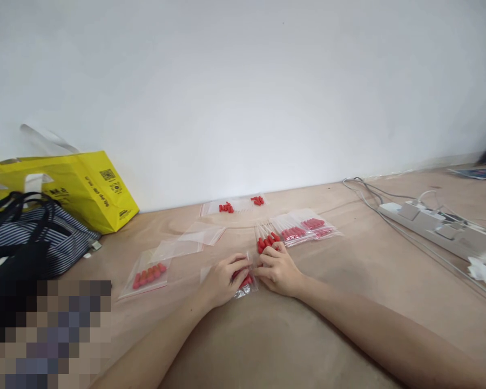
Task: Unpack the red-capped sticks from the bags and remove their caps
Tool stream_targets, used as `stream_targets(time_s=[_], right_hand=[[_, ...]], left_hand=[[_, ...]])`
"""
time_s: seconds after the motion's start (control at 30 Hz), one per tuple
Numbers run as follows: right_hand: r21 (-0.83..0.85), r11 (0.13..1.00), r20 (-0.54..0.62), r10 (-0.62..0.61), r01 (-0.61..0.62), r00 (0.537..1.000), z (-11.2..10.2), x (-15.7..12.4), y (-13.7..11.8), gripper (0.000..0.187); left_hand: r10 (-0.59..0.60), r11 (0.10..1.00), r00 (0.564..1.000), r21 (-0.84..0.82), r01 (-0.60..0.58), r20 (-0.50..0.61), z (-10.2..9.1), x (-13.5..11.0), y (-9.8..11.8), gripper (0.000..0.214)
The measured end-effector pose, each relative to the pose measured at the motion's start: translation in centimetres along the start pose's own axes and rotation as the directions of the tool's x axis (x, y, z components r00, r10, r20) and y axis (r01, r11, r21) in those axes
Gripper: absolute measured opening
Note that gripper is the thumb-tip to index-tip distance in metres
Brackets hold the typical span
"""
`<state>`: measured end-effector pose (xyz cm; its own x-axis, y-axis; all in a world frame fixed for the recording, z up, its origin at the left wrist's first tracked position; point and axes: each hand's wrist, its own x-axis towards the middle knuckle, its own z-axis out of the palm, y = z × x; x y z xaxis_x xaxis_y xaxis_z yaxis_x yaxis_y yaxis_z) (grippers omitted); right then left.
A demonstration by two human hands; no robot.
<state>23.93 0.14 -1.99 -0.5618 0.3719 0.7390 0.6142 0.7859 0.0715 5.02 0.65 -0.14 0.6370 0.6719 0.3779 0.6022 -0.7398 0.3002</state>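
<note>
A small clear zip bag (247, 292) with red pieces inside lies on the brown tabletop (291, 335). My left hand (227, 278) is closed on its left side, fingers curled over the red pieces. At its right edge, the fingertips of my right hand (278, 271) pinch the plastic. Just beyond my right hand lie several thin pale sticks with red ends (268, 241). Filled clear bags (297, 232) of red-ended pieces overlap to their right. Another bag with red pieces (149, 275) lies flat to the left of my left hand.
Flat clear bags (182, 246) lie left of centre. Small red pieces (226, 207) rest on plastic near the white wall. A yellow shopping bag (101, 189) and a striped bag (71, 237) stand at left. On the right are a power strip (433, 224) and grey cables (392, 221).
</note>
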Motion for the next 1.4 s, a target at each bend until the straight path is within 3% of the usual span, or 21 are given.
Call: stream_targets(time_s=[0.17, 0.27, 0.43, 0.7, 0.83, 0.97, 1.03, 1.13, 1.23, 1.4], right_hand=[[-0.031, 0.999, -0.027, -0.034, 0.033, 0.999, 0.0, -0.1, 0.2, 0.018], [-0.072, 0.995, 0.029, -0.059, 0.061, 0.998, 0.1, -0.2, 0.2, 0.022], [-0.107, 0.990, 0.144, -0.076, 0.092, 0.987, 1.0, -0.1, 0.1, 0.028], [-0.080, 0.984, 0.141, -0.148, 0.160, 0.979, 0.0, 0.6, 0.0, 0.027], [-0.065, 0.984, 0.213, -0.149, 0.166, 0.966, -0.4, 0.5, 0.6, 0.021], [-0.035, 0.998, 0.261, -0.045, 0.056, 0.964, -0.7, 0.0, 1.0, 0.012], [0.054, 0.998, 0.286, -0.003, -0.013, 0.958, -1.0, -0.1, 1.1, 0.005], [0.252, 0.961, 0.330, 0.027, -0.116, 0.944, -1.4, -0.1, 1.3, 0.013], [0.426, 0.884, 0.341, 0.041, -0.194, 0.939, -1.1, 0.1, 1.5, 0.020], [0.496, 0.795, 0.402, 0.145, -0.348, 0.904, -0.5, 0.6, 1.0, 0.019]], left_hand=[[0.260, 0.944, 0.966, 0.212, -0.251, -0.015, 0.1, 1.1, -0.7, 0.026], [0.357, 0.899, 0.934, 0.261, -0.353, 0.033, 0.3, 1.4, -1.0, 0.027], [0.363, 0.887, 0.922, 0.253, -0.386, 0.133, 0.2, 1.3, -0.9, 0.029], [0.330, 0.909, 0.923, 0.198, -0.367, 0.197, 0.2, 1.1, -0.8, 0.031], [0.258, 0.935, 0.943, 0.192, -0.299, 0.213, 0.1, 0.9, -1.6, 0.031], [0.129, 0.986, 0.982, 0.091, -0.142, 0.135, -0.7, 0.6, -1.4, 0.029], [0.012, 0.999, 0.993, 0.028, -0.015, 0.114, -1.3, 0.0, -0.6, 0.030], [-0.150, 0.988, 0.981, 0.000, 0.151, 0.124, -1.7, -1.9, 0.6, 0.051], [-0.171, 0.984, 0.977, -0.023, 0.175, 0.124, -1.4, -4.1, 0.9, 0.066], [-0.180, 0.977, 0.976, -0.089, 0.192, 0.126, -0.9, -5.0, -0.1, 0.059]])
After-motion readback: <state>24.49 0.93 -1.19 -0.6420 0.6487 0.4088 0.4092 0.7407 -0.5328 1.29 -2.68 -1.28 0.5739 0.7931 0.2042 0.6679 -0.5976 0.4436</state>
